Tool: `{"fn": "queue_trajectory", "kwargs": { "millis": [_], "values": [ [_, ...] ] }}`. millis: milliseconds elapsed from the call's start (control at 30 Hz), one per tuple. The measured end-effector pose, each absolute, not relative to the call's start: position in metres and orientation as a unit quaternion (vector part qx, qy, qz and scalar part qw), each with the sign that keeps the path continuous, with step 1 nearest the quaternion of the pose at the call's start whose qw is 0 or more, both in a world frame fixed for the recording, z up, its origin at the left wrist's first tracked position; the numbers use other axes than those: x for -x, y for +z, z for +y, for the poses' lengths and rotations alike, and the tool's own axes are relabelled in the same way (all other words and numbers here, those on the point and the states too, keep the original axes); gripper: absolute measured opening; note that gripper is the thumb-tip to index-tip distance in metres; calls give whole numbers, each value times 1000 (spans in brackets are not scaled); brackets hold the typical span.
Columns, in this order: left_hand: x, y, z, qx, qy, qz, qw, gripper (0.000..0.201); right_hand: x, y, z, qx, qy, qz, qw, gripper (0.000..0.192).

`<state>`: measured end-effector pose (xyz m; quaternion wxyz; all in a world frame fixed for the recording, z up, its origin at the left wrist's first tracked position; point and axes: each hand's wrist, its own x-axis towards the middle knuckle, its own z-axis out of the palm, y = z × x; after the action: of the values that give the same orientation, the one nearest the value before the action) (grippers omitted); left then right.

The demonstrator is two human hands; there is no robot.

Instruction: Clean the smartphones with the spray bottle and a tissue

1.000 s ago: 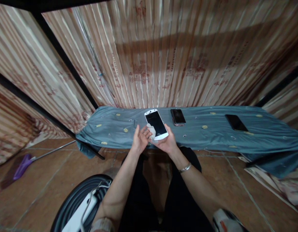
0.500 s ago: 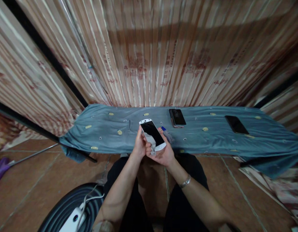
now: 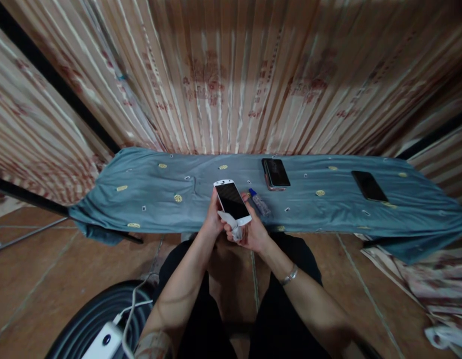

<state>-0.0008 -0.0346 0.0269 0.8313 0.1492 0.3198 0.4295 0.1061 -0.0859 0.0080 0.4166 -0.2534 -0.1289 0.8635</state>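
A white smartphone (image 3: 233, 199) with a dark screen is held over the front edge of the cloth-covered bench. My left hand (image 3: 213, 219) grips its left side, fingers closed. My right hand (image 3: 256, 230) is wrapped round its lower right side. A pale grey wiping cloth (image 3: 231, 222) is bunched against the phone's lower left corner, between the hands; which fingers pinch it I cannot tell. Just right of the phone, a small clear bottle with a blue cap (image 3: 260, 203) lies on the bench, close to my right fingers.
The bench has a blue-grey cover (image 3: 201, 187). Stacked phones (image 3: 276, 173) lie right of centre, and another black phone (image 3: 368, 186) lies farther right. Striped curtains (image 3: 231, 99) hang behind. Below left, a white power bank (image 3: 103, 341) with a cable rests on a black round stool (image 3: 104, 304).
The cloth has slid from the lower part of the screen down toward the phone's bottom left corner. Both hands still hold the phone. The camera view has shifted slightly.
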Motion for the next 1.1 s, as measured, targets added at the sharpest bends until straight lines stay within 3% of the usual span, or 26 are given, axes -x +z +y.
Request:
{"fn": "queue_trajectory", "kwargs": {
  "millis": [167, 267, 367, 467, 533, 633, 800, 1000, 1100],
  "values": [
    [5, 16, -29, -111, 447, 337, 821, 75, -96, -14, -86, 319, 848, -147, 396, 80],
    [10, 14, -24, -119, 456, 337, 815, 73, -96, -21, -86, 345, 827, -181, 405, 66],
    [14, 14, -21, -126, 475, 339, 802, 71, -108, -26, -85, 381, 777, -240, 440, 44],
    [16, 15, -19, -135, 488, 348, 789, 68, -129, -33, -82, 474, 701, -256, 467, 35],
    [17, 15, -19, -133, 477, 364, 789, 67, -143, -38, -78, 501, 634, -237, 540, 27],
    [14, 12, -22, -125, 448, 381, 799, 66, -158, -46, -71, 493, 562, -226, 625, 26],
    [0, 5, -30, -124, 397, 378, 827, 63, -161, -49, -57, 507, 484, -264, 663, 28],
    [-19, -3, -38, -130, 381, 378, 834, 56, -150, -35, -57, 558, 362, -402, 629, 33],
    [-27, -4, -41, -126, 396, 380, 826, 50, -140, -30, -62, 560, 323, -531, 548, 45]
  ]
}}
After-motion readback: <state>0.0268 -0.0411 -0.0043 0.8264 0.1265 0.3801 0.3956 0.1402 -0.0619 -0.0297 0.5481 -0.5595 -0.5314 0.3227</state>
